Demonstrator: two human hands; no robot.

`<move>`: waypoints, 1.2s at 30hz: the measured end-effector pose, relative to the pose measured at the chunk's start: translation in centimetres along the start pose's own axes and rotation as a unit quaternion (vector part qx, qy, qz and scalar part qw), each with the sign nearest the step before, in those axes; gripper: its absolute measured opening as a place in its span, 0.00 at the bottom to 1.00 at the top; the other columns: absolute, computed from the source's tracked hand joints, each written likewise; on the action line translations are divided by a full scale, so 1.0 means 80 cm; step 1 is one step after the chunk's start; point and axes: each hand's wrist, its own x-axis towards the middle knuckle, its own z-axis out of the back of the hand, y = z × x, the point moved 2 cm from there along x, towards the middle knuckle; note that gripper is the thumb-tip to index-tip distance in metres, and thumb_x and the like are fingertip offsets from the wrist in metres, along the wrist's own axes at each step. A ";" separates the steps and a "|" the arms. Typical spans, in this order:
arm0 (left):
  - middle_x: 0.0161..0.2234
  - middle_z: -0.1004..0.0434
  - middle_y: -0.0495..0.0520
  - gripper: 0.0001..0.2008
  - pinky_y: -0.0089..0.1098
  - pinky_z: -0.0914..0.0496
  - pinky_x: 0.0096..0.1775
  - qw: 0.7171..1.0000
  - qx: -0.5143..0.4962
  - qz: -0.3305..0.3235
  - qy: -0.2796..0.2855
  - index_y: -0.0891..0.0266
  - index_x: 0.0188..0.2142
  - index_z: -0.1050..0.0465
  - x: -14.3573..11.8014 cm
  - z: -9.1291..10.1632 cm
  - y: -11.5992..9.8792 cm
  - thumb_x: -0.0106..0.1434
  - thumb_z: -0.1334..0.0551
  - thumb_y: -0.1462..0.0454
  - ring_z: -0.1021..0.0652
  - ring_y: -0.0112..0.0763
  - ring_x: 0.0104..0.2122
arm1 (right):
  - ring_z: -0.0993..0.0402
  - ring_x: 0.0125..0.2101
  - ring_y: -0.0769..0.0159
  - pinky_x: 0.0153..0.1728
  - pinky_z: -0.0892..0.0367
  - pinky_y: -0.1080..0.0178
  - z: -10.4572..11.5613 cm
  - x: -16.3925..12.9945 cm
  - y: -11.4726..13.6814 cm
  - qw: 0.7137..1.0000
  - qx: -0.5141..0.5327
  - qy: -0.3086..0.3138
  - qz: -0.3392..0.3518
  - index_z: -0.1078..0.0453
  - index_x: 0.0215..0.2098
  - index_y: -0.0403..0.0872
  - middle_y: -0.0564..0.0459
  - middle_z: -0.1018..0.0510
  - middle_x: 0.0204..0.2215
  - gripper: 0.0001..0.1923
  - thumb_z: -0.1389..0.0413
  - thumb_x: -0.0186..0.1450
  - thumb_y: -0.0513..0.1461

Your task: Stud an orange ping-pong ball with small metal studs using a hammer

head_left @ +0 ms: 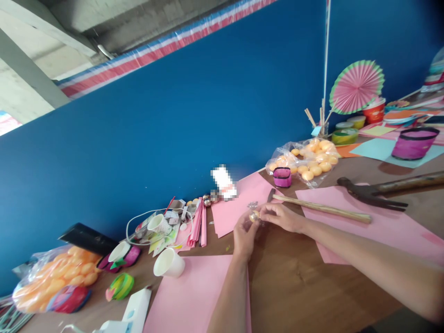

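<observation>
pinching a small shiny bead (254, 216) between your left hand (244, 236) and right hand (281, 216), fingers closed on it, above the wooden table (294, 282)

Hammer (374, 192) lies on paper sheet (388, 226), seemingly behind stick (322, 209).

object: small gold bead (254, 216), a rounded, shiny, yellowish piece; its finer detail is too small to tell
state: pinched between fingertips of 2 hands, the left hand (245, 235) from below and the right hand (282, 216) from the side
pose: lifted just above the wooden worktop (294, 277), not resting on it
place: toward the far edge of the worktop, near the blue wall, over the bare wood between the sheets of pink paper
</observation>
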 end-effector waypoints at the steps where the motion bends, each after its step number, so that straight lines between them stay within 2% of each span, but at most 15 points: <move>1: 0.45 0.26 0.59 0.20 0.37 0.32 0.46 1.000 0.000 0.002 0.000 0.63 0.47 0.31 0.000 0.000 0.000 0.53 0.36 0.62 0.25 0.38 0.43 | 0.31 0.34 0.63 0.39 0.37 0.61 0.000 0.000 0.000 1.000 -0.001 0.001 -0.001 0.34 0.29 0.45 0.51 0.26 0.32 0.15 0.50 0.60 0.49; 15: 0.45 0.26 0.57 0.18 0.36 0.32 0.46 1.000 0.009 -0.010 0.007 0.62 0.47 0.31 -0.001 0.000 -0.002 0.55 0.38 0.64 0.25 0.36 0.43 | 0.32 0.31 0.66 0.35 0.37 0.63 0.000 0.000 0.001 1.000 0.007 0.011 0.009 0.34 0.29 0.45 0.53 0.27 0.28 0.14 0.50 0.61 0.48; 36: 0.45 0.26 0.58 0.18 0.37 0.32 0.46 1.000 0.010 -0.001 -0.002 0.63 0.46 0.30 -0.001 0.000 -0.001 0.54 0.37 0.62 0.25 0.37 0.43 | 0.31 0.33 0.64 0.38 0.37 0.61 0.001 -0.002 -0.002 1.000 -0.008 0.011 0.000 0.35 0.30 0.46 0.52 0.26 0.31 0.14 0.50 0.61 0.49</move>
